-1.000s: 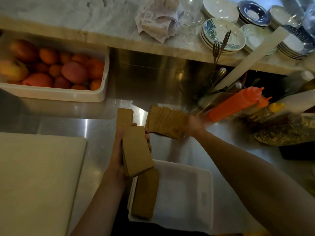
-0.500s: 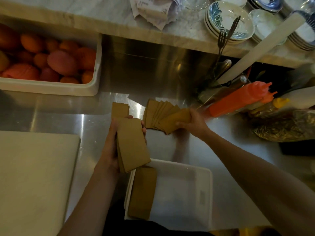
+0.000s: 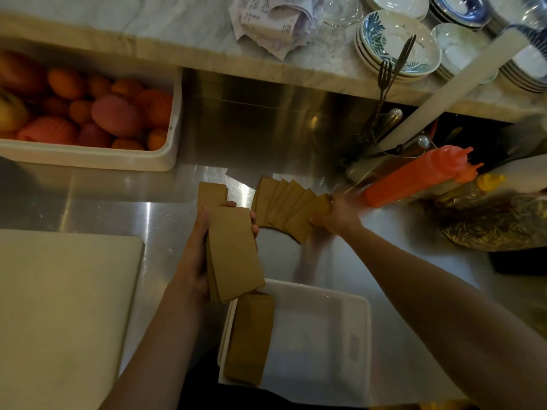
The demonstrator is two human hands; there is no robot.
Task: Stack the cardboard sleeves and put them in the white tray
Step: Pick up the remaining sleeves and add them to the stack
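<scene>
My left hand (image 3: 197, 255) grips a squared stack of brown cardboard sleeves (image 3: 235, 253) above the near-left corner of the white tray (image 3: 359, 347). Another stack of sleeves (image 3: 251, 338) lies inside the tray along its left wall. A fanned row of sleeves (image 3: 282, 207) lies on the steel counter beyond the tray. My right hand (image 3: 340, 216) pinches the rightmost sleeve (image 3: 310, 220) of that fan by its far end. One more short pile of sleeves (image 3: 211, 193) sits on the counter just behind my left hand.
A white cutting board (image 3: 59, 306) covers the counter at left. A bin of fruit (image 3: 88, 113) stands at back left. Orange squeeze bottles (image 3: 414, 176) and a utensil holder lie right of the fan. Stacked bowls (image 3: 396, 45) and paper slips sit on the marble shelf.
My right hand has closed on the rightmost sleeve of the fan and drawn it slightly toward me. The left hand keeps its stack in about the same place.
</scene>
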